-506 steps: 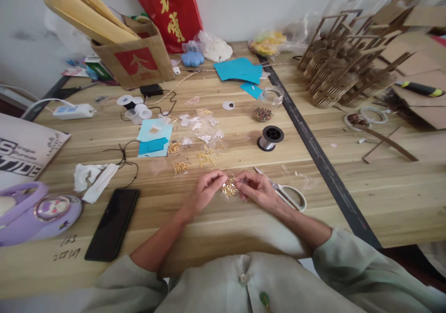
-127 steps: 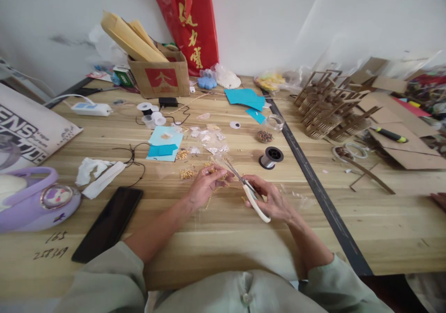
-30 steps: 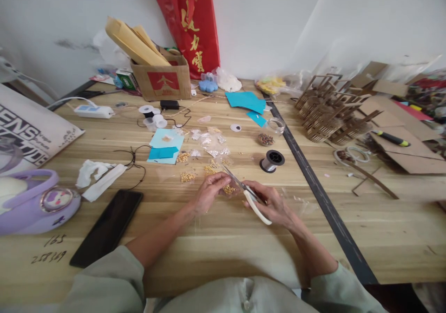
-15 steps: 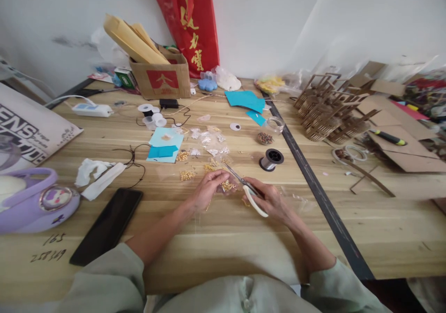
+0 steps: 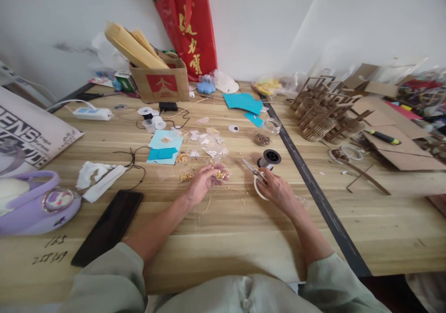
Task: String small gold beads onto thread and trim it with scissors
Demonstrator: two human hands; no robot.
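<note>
My left hand (image 5: pixel 202 183) is closed on a small clear bag of gold findings (image 5: pixel 220 175), held just above the table; their exact shape is too small to make out. In my right hand (image 5: pixel 279 190) is a pair of white-handled scissors (image 5: pixel 257 175), blades pointing up and left, slightly parted. Just beyond that hand stands a spool of silver wire (image 5: pixel 270 158). A thin gold chain (image 5: pixel 226 190) lies on the wood between my hands. Left of the bag is a heap of gold beads (image 5: pixel 186 177), with small clear bags of silver pieces (image 5: pixel 211 142) farther back.
A black phone (image 5: pixel 108 227) and a purple basket-shaped item (image 5: pixel 52 206) lie on the left. Blue sheets (image 5: pixel 243 103), a bag of brown beads (image 5: pixel 262 139) and a cardboard box (image 5: pixel 160 83) are farther back. Woven brown baskets (image 5: pixel 317 111) stand at right.
My right hand has moved the scissors right, away from the bag, toward the wire spool. My left hand has lifted the bag slightly up and left, uncovering the gold chain.
</note>
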